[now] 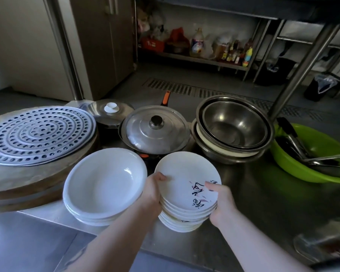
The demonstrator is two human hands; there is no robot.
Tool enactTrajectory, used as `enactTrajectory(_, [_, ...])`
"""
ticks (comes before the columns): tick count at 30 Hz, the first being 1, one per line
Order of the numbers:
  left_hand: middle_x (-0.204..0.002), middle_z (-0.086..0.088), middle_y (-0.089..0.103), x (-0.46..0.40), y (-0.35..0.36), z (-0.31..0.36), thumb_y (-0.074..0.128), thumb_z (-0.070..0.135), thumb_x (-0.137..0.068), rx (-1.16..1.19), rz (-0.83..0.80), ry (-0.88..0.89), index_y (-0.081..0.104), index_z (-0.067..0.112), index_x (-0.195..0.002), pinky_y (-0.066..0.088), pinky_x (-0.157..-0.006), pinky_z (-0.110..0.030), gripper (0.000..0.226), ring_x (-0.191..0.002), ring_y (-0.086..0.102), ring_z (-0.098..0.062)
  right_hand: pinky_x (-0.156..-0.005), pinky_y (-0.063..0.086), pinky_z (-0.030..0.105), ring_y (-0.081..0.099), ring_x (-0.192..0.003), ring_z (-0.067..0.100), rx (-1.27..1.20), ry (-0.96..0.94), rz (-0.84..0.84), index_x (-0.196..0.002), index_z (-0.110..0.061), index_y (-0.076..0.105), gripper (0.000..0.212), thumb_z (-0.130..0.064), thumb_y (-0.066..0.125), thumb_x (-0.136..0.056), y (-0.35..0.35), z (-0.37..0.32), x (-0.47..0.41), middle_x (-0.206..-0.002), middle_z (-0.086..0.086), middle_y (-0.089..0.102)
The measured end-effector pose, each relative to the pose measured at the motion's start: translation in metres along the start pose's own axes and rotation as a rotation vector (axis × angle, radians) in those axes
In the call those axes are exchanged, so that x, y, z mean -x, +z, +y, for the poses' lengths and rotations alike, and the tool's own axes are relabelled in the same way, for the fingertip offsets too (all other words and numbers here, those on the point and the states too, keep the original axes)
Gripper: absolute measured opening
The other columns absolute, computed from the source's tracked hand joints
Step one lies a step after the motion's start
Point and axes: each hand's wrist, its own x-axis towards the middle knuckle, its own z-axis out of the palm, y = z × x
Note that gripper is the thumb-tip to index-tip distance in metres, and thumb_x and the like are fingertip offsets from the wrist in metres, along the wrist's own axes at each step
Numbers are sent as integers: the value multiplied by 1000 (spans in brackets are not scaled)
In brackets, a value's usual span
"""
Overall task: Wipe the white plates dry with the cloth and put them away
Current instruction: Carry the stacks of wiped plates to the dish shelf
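Two stacks of white plates stand on the steel counter (253, 203). The left stack (104, 183) is of plain deep plates and nobody touches it. The right stack (185, 173) has a top plate with dark painted marks. My left hand (152, 190) grips the left rim of the right stack, thumb over the top plate. My right hand (220, 203) grips its right rim, thumb on the painted marks. No cloth is in view.
A perforated metal tray (37, 134) lies on round wooden boards at the left. Behind the plates stand lidded pots (155, 130), nested steel bowls (234, 126) and a green basin (312, 169) holding utensils. A glass dish (322, 246) sits at the near right.
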Motion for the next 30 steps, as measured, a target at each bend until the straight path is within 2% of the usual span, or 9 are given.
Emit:
enactTrajectory(5, [-100, -23, 67, -3, 0, -8, 56, 18, -65, -47, -5, 42, 65, 3, -99, 44, -102, -55, 38, -96, 62, -41, -83, 54, 51, 69, -83, 42, -3, 20, 43, -104, 0, 67, 27, -5, 62, -79, -3, 1, -1, -94, 22, 72])
enactTrajectory(9, [-118, -28, 62, -8, -2, -13, 54, 14, -73, -76, 20, 92, 63, 5, -104, 41, -103, -61, 33, -114, 56, -49, -86, 53, 52, 69, -87, 41, 9, 26, 43, -105, -1, 68, 26, -7, 61, -80, -2, 2, -2, -94, 20, 73])
enactTrajectory(12, [-119, -25, 63, -9, -7, -14, 56, 20, -73, -122, -39, 129, 66, 17, -104, 41, -103, -60, 32, -114, 56, -46, -72, 57, 42, 71, -78, 36, 40, 5, 45, -108, -5, 67, 28, -8, 62, -81, -2, 7, -3, -93, 17, 74])
enactTrajectory(14, [-123, -13, 64, -9, -12, -19, 59, 25, -76, -174, -97, 230, 62, 25, -122, 42, -105, -54, 46, -117, 58, -36, -65, 56, 35, 72, -78, 31, 54, -89, 61, -115, -13, 65, 35, -6, 65, -80, -7, 16, -4, -97, 11, 74])
enactTrajectory(16, [-138, 9, 54, -6, -18, -24, 61, 36, -79, -248, -124, 353, 41, 37, -144, 40, -109, -37, 68, -126, 52, -14, -62, 55, 29, 72, -84, 20, 113, -233, 56, -124, -29, 59, 50, -6, 70, -80, -13, 26, -3, -101, -1, 74])
enactTrajectory(20, [-141, 42, 32, -7, -23, -30, 59, 39, -86, -407, -165, 573, 23, 50, -147, 30, -95, 0, 72, -126, 31, 24, -79, 55, 29, 67, -100, 13, 223, -380, 32, -134, -46, 45, 68, -10, 71, -82, -17, 32, -1, -116, -10, 68])
enactTrajectory(24, [-141, 41, 33, -14, -25, -28, 53, 41, -86, -530, -132, 640, 29, 43, -148, 25, -108, -15, 67, -130, 29, 19, -95, 50, 39, 63, -106, 10, 313, -435, 49, -129, -46, 48, 60, -11, 66, -84, -17, 28, -3, -116, -12, 66])
enactTrajectory(27, [-132, 48, 33, -17, -25, -28, 51, 43, -85, -552, -111, 643, 29, 40, -149, 25, -105, -14, 68, -122, 31, 27, -89, 52, 33, 65, -99, 6, 346, -444, 75, -125, -47, 51, 54, -13, 65, -85, -16, 26, -6, -111, -14, 68])
enactTrajectory(30, [-132, 44, 34, -21, -26, -28, 53, 34, -91, -529, -111, 639, 31, 39, -148, 26, -103, -13, 61, -125, 34, 18, -78, 52, 25, 66, -88, -1, 341, -431, 64, -126, -46, 51, 52, -14, 64, -86, -15, 23, -8, -108, -14, 69])
